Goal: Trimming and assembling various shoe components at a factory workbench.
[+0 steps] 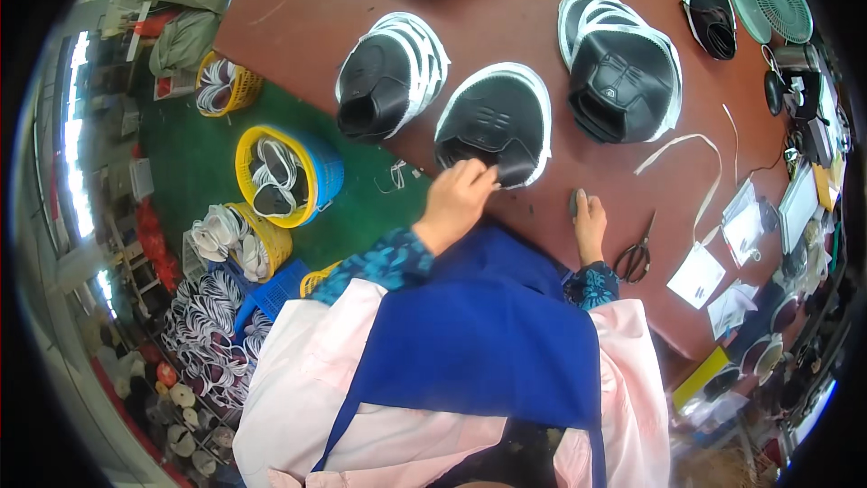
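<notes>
Black shoe uppers with white edging lie in overlapping stacks on a reddish-brown table. My left hand is closed in a pinch at the collar edge of the nearest shoe upper, in the middle. To its right, near the table's front edge, my right hand is closed round a small dark object; its kind is too small to make out. Another stack of shoe uppers sits to the left, and a further stack of uppers to the right.
Black-handled scissors lie right of my right hand, near a white tape and paper tags. A single shoe and a green basket stand far right. Left of the table, a yellow-and-blue basket holds shoe parts.
</notes>
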`<state>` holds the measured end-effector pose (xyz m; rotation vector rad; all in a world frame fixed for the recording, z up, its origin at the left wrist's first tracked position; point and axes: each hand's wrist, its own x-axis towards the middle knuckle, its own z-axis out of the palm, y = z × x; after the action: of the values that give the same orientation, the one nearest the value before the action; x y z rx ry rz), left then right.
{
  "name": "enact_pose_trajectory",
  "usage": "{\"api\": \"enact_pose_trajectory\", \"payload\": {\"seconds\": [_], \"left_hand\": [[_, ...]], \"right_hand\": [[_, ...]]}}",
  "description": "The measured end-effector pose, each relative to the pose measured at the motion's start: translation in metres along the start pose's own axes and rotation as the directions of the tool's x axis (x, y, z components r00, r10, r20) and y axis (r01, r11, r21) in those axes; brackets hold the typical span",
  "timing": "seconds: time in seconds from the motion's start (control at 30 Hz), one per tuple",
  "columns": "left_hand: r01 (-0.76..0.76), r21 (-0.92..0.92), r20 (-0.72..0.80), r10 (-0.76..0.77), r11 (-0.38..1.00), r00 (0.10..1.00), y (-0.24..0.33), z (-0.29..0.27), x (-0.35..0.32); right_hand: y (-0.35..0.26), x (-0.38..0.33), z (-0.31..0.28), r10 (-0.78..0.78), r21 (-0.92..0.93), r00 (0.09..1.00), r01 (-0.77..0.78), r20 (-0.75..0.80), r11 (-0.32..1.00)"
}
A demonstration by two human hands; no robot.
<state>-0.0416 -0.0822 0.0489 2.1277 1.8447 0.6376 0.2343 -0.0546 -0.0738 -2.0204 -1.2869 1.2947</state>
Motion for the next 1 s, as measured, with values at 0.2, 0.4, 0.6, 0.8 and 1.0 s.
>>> {"api": "enact_pose_trajectory", "payload": {"seconds": [0.2, 0.4, 0.6, 0.8, 1.0], "left_hand": [[0.161, 0.249, -0.162, -0.123, 0.955, 0.979, -0.040, -0.093, -0.014], [0.244, 0.112, -0.125, -0.230, 0.963, 0.965, -0.168, -0.068, -0.015], [0.111, 0.070, -0.294, -0.086, 0.991, 0.952, -0.122, -0.046, 0.024], [0.332, -0.225, 0.288, -0.263, 0.916, 0.921, -0.041, 0.048, 0.011], [0.845, -0.527, 0.680, -0.641, -0.090, 0.356, -0.064, 0.116, 0.021]], "right_hand": [[0.013, 0.009, 0.004, -0.007, -0.232, 0.999, -0.003, -0.044, 0.973], [0.013, 0.013, 0.010, -0.023, -0.402, 0.999, 0.003, -0.047, 0.916], [0.021, 0.019, 0.018, 0.002, -0.467, 1.000, -0.016, -0.030, 0.884], [-0.080, 0.012, 0.054, -0.071, 0.108, 0.980, 0.051, 0.187, 0.993], [-0.089, 0.038, 0.110, -0.253, -0.500, 0.929, 0.359, 0.269, 0.788]]}}
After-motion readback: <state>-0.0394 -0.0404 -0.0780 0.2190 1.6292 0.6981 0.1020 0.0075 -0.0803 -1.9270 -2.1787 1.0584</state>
